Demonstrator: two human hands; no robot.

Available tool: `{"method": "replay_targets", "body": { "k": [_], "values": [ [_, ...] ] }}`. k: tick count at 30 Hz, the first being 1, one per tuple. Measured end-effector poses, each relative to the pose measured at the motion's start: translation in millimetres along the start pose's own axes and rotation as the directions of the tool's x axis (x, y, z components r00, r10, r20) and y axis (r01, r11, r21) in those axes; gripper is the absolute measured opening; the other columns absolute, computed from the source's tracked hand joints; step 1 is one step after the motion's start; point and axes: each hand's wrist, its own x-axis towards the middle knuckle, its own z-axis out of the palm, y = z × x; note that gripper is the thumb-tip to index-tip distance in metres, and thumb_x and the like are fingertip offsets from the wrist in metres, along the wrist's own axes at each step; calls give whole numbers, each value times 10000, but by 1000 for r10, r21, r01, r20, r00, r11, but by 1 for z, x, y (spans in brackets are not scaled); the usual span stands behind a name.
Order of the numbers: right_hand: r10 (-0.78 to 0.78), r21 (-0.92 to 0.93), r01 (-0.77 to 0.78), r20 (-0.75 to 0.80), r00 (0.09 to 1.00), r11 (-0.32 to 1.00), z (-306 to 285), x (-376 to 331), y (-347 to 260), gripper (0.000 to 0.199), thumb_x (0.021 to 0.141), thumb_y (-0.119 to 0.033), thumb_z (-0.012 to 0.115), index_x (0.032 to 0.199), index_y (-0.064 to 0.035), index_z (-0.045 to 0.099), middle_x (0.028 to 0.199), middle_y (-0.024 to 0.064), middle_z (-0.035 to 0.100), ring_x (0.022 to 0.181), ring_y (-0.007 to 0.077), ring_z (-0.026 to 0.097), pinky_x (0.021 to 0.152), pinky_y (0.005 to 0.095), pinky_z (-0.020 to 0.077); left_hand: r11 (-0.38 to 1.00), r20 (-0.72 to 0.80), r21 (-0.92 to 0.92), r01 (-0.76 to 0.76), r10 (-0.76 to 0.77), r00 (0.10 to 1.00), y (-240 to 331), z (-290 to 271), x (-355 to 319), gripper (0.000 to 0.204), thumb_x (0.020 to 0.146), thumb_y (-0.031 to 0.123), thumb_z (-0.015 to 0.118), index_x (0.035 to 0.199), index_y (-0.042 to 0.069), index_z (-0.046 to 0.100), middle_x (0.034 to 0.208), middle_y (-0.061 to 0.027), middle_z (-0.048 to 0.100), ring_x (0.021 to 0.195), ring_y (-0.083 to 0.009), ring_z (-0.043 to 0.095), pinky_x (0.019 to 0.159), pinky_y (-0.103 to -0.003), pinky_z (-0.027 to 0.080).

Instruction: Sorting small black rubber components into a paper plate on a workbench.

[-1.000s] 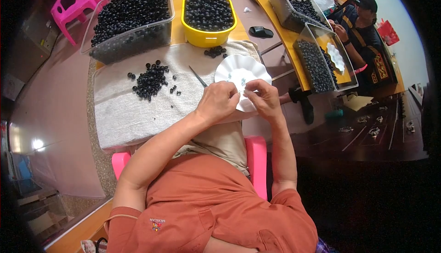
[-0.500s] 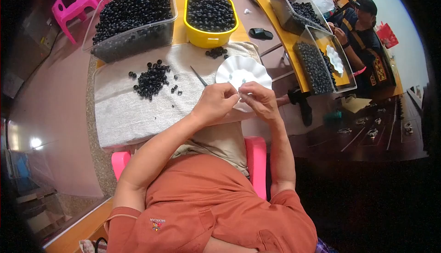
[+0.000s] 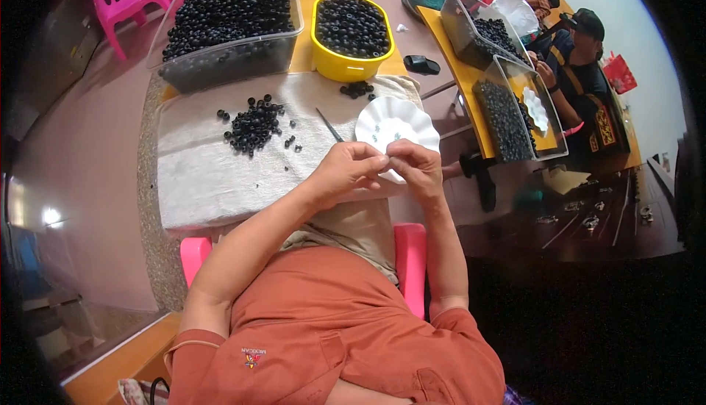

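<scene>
My left hand (image 3: 344, 173) and my right hand (image 3: 418, 170) meet fingertip to fingertip over the near edge of a white dish with a wavy rim (image 3: 372, 117). Thumb and forefinger of each are pinched together; whatever is between them is too small or hidden to make out. Several tiny greenish bits lie in the dish. Left of it, a thin dark pointed tool (image 3: 329, 123) rests on the pale cloth (image 3: 202, 184). Farther left lies a loose pile of small black ring-like pieces (image 3: 252, 127), with a few strays beside it.
A clear bin (image 3: 228, 56) and a yellow tub (image 3: 353, 72), both full of black pieces, stand at the table's far side. A small black cluster (image 3: 357, 91) sits before the tub. On the right, a co-worker (image 3: 581, 59) sits at another table with clear bins (image 3: 507, 115).
The whole view has shifted slightly. My hands remain together at the dish's near edge; the left hand's lower fingers have loosened a little while thumb and forefinger stay pinched.
</scene>
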Motion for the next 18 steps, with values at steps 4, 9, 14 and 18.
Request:
{"method": "replay_targets", "body": {
  "k": [4, 9, 14, 18],
  "values": [
    [9, -26, -10, -25, 1000, 1000, 12, 0, -3, 115, 913, 54, 585, 1022, 61, 618, 975, 97, 612, 878, 143, 624, 784, 267, 527, 990, -53, -139, -1, -6, 999, 1, 1, -9, 163, 922, 160, 661, 999, 18, 638, 925, -45, 657, 691, -93, 624, 636, -218, 551],
    [17, -129, -24, -57, 998, 991, 25, 1, -12, 72, 934, 46, 556, 994, 42, 596, 960, 74, 583, 874, 119, 599, 792, 249, 510, 970, -87, -241, 13, -35, 996, 1, -2, -21, 153, 907, 158, 680, 1001, 47, 634, 940, -27, 658, 745, -92, 640, 694, -241, 577],
    [-12, -208, 3, -42, 999, 978, 33, 2, -13, 46, 931, -1, 595, 968, 27, 601, 929, 42, 588, 831, 92, 550, 731, 211, 451, 967, -95, -255, 22, -48, 994, -1, -6, -34, 157, 911, 130, 668, 1038, 43, 634, 937, -16, 653, 792, -104, 657, 756, -274, 587],
    [13, -261, -4, 30, 999, 965, 39, 4, -13, 31, 920, 14, 593, 948, 19, 605, 902, 41, 590, 812, 106, 550, 730, 229, 447, 964, -99, -264, -2, -25, 995, 2, -11, -46, 164, 914, 115, 656, 1057, 37, 631, 933, -16, 653, 789, -106, 657, 763, -278, 587]
  ]
}}
